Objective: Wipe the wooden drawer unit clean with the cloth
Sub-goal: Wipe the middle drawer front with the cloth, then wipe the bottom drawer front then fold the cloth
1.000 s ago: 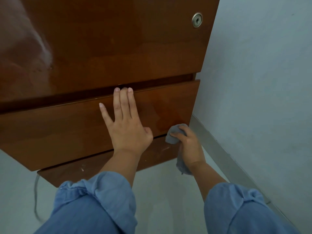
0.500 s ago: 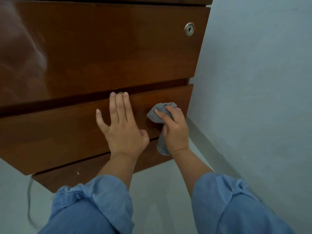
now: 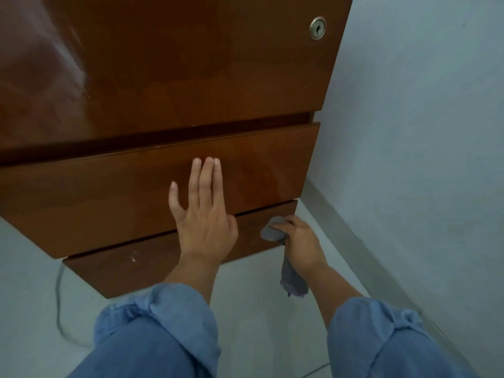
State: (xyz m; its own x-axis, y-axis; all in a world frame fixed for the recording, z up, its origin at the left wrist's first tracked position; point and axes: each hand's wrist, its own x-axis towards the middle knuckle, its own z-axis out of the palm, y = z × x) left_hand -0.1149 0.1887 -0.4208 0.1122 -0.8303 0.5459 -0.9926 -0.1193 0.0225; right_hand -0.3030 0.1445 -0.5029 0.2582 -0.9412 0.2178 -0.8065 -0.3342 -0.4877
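Right hand point(image 3: 300, 242) grips the cloth point(image 3: 272, 232) against the bottom drawer point(image 3: 152, 264), whose length stretches leftward, under the left hand point(image 3: 203, 214) spread flat, empty.

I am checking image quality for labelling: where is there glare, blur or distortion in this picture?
Head view: pale glare smears the top drawer front at upper left; the drawer unit's edges slant from wide-angle distortion; the right hand and grey cloth look slightly soft; the left hand and lock are sharper; lighting is even.
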